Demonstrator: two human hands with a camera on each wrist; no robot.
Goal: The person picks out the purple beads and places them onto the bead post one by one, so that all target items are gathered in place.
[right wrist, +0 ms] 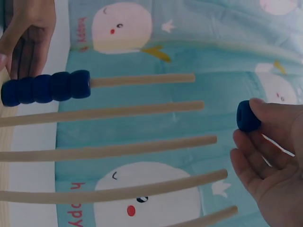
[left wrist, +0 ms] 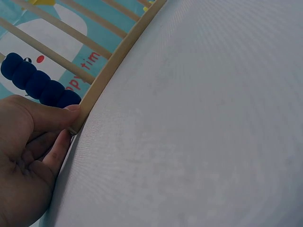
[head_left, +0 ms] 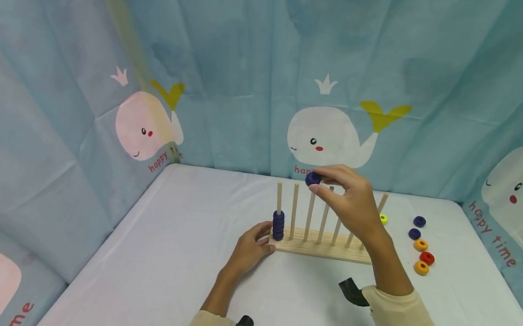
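A wooden peg rack (head_left: 324, 252) with a row of upright pegs stands on the table. On its leftmost peg sits a stack of several dark blue beads (head_left: 278, 226). My left hand (head_left: 250, 248) grips the left end of the base; in the left wrist view, thumb and a finger close on the base's corner (left wrist: 81, 113). Above the pegs, my right hand (head_left: 351, 203) pinches another dark blue bead (head_left: 313, 179) between thumb and fingers. In the right wrist view, this held bead (right wrist: 248, 116) is apart from the tips of the pegs (right wrist: 189, 78), its hole facing them.
Right of the rack lie two loose dark blue beads (head_left: 419, 221), two orange beads (head_left: 420, 245) and a red bead (head_left: 427, 258). A yellow bead (head_left: 383, 219) shows partly behind the right-hand peg. Blue curtains with whale prints (head_left: 327, 135) hang around the white table (head_left: 174, 250).
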